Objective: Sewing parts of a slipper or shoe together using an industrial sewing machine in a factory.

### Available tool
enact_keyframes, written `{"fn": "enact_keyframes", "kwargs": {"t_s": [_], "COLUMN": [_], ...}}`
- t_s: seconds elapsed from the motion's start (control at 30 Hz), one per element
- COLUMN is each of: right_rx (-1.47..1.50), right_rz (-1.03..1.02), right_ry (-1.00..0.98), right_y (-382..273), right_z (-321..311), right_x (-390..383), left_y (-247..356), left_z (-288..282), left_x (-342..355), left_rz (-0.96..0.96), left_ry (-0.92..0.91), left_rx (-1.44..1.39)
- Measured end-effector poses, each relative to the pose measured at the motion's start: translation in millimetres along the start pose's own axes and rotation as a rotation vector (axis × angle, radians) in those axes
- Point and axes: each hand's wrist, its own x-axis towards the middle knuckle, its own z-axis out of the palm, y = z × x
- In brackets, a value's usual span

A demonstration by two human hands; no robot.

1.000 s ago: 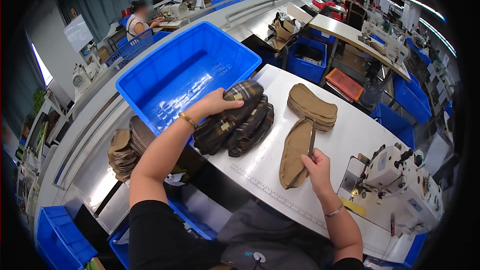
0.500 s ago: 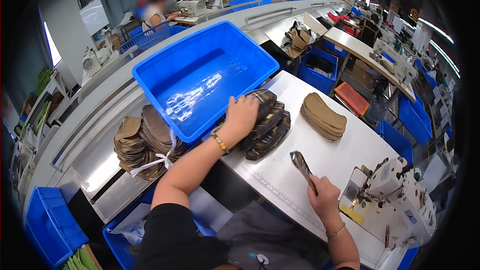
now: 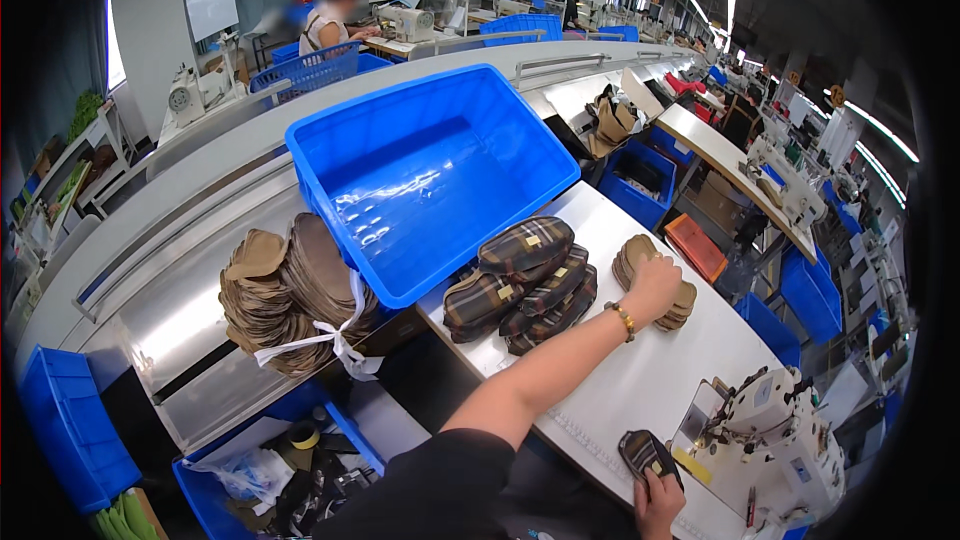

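My left hand (image 3: 655,287) reaches across the white tabletop to a stack of brown oval fabric pieces (image 3: 634,256). Its curled fingers close at the top of the stack, and their tips are hidden. Low at the right, my right hand (image 3: 659,502) grips a dark plaid fabric piece (image 3: 644,452) with a rounded end and a small pale label. Several stuffed-looking plaid pieces (image 3: 527,245) lie heaped beside my left forearm, with nothing holding them.
A large blue bin (image 3: 405,285) overlaps the table's left end. Bundled brown pieces (image 3: 262,305), tied with white strips, lie beside it. A white sewing machine (image 3: 770,420) stands right of my right hand. Below left sits a blue bin (image 3: 205,495) of scraps.
My left hand has left the plaid heap and moved right onto the brown stack. My right hand has come lower and nearer; its plaid piece now shows its labelled face. The view has shifted.
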Motion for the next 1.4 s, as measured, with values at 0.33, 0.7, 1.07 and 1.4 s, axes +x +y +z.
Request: {"fn": "enact_keyframes", "kwargs": {"t_s": [0.33,0.7,1.07,1.4], "right_rx": [-0.131,-0.027,-0.010,0.082], "right_rz": [0.021,-0.015,-0.152,-0.224], "right_ry": [0.013,0.047,0.141,0.190], "right_y": [0,-1,12,16], "right_z": [-1,-12,-9,-11], "right_x": [-6,-7,-16,-23], "left_y": [-40,-37,96,129], "left_z": [64,24,16,10], "left_x": [22,24,-111,-138], "left_rz": [-0.102,-0.052,0.037,-0.042], "left_ry": [-0.110,-0.301,-0.614,-0.659], "left_rx": [0.048,-0.258,-0.272,-0.202]}}
